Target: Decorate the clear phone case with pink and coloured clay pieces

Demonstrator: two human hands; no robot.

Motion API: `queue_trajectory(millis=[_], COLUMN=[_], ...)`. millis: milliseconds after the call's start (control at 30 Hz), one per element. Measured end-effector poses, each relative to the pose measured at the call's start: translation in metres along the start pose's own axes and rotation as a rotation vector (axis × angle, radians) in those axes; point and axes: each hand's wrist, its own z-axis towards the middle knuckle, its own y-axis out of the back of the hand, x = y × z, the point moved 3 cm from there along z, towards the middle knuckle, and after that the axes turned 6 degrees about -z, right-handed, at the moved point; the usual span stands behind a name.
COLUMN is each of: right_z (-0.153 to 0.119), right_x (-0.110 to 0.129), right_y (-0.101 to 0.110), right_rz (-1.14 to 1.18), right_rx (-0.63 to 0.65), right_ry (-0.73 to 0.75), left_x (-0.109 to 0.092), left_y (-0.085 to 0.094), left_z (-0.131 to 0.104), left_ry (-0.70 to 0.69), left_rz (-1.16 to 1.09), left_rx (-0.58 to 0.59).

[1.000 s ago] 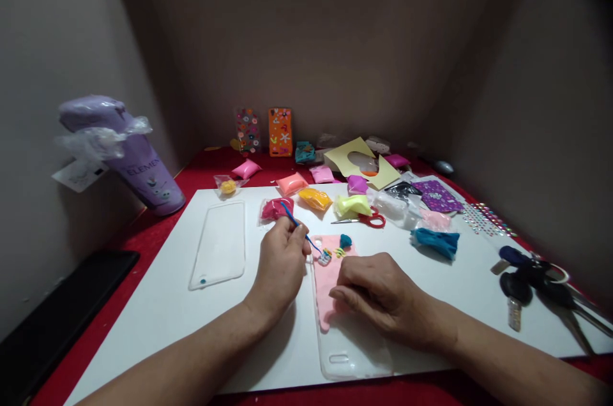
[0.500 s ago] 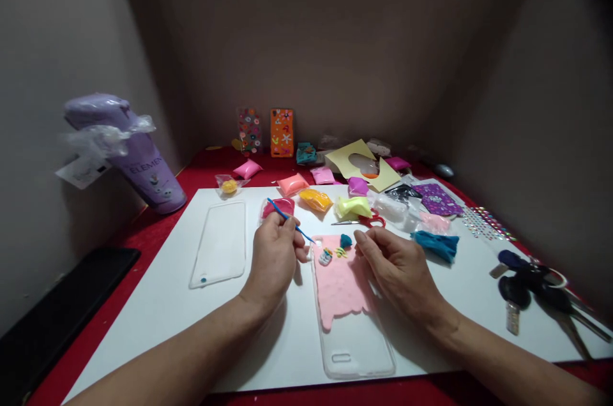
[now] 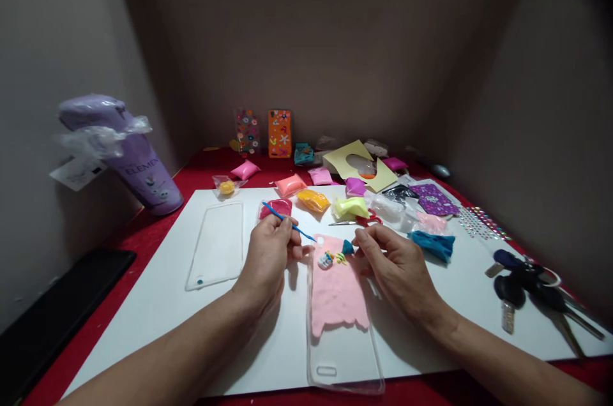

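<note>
A blue clay modelling tool (image 3: 290, 221) is pinched in my left hand (image 3: 268, 256), its thin tip over the top left corner of a clear phone case (image 3: 345, 364). Pink clay (image 3: 338, 297) covers the upper part of the case, with a ragged lower edge. On it sit a small white-and-blue striped clay piece (image 3: 325, 260), a yellow-green striped piece (image 3: 341, 258) and a teal clay lump (image 3: 348, 247). My right hand (image 3: 397, 265) is closed at the case's upper right edge, beside the teal lump; its lower fingers are partly hidden.
A second clear case (image 3: 218, 246) lies left on the white board (image 3: 158, 310). Behind the hands are several clay packets, like the orange one (image 3: 313, 200), and red-handled scissors (image 3: 368, 219). Keys (image 3: 527, 285) and a teal packet (image 3: 433, 246) lie right. A purple bottle (image 3: 148, 170) leans left.
The phone case has turned a little, its lower end swinging left and nearer to me. Both hands keep nearly the same pose, and the whole view has shifted slightly.
</note>
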Motion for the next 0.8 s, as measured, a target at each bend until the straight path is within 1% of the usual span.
queue_trajectory(millis=[200, 367, 500, 700, 800], right_z=[0.0018, 0.0023, 0.0032, 0.0032, 0.0036], right_x=[-0.0044, -0.0045, -0.0022, 0.0009, 0.0006], right_y=[-0.0028, -0.0036, -0.0039, -0.0040, -0.0062], right_rz=[0.126, 0.147, 0.199, 0.287, 0.381], right_rx=[0.048, 0.076, 0.084, 0.109, 0.161], right_ry=[-0.060, -0.077, -0.098, -0.154, -0.192], left_x=[0.0043, 0.0026, 0.0007, 0.0003, 0.0011], left_y=[-0.0005, -0.0009, -0.0004, 0.0023, 0.0038], left_z=[-0.0002, -0.0002, -0.0003, 0.0009, 0.0040], left_ry=[-0.028, -0.096, -0.138, -0.150, -0.192], left_rz=[0.022, 0.039, 0.051, 0.075, 0.082], left_rx=[0.064, 0.093, 0.090, 0.052, 0.043])
